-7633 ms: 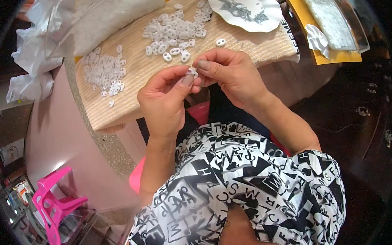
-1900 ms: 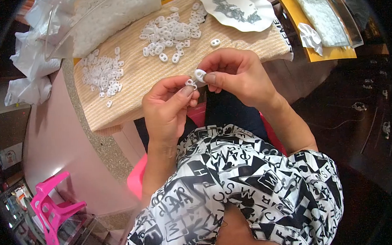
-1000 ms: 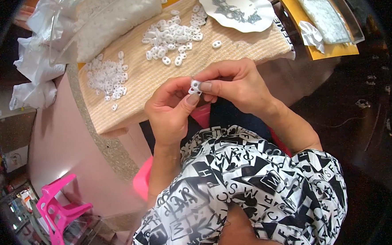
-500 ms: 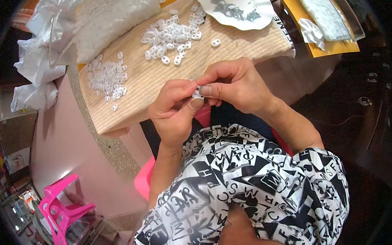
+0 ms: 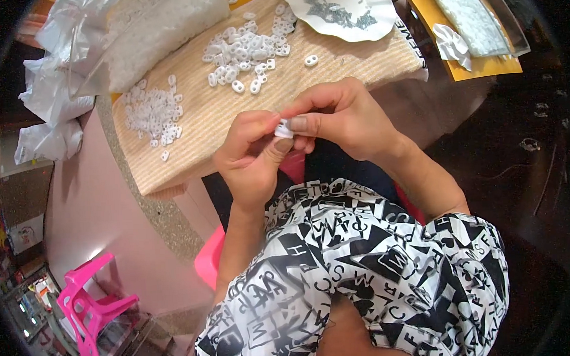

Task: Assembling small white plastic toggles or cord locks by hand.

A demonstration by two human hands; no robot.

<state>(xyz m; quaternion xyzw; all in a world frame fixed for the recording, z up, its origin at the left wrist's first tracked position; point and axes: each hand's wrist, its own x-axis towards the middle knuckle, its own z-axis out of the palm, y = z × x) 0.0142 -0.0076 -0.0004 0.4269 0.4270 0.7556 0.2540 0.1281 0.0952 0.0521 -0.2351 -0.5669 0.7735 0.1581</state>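
Note:
Both hands meet in front of my body, just off the near edge of the covered table. Thumb and finger of my left hand pinch a small white plastic piece. My right hand is closed against the same piece, its thumb pressed on it from the right. Fingers hide much of the piece, and any smaller part between them cannot be made out. Beyond my hands lies a pile of white two-holed plastic pieces. A single two-holed piece sits apart from it. Smaller white pieces form another heap on the left.
A striped tan cover lies over the tabletop. At the back, a white scalloped plate holds small dark metal bits. Clear bags of white parts stand at back left, another bag at back right. A pink plastic stool stands lower left.
My fingers have shifted slightly on the white piece, and more of it shows now between the thumbs. The table and its piles appear nearly the same, moved only a little in view.

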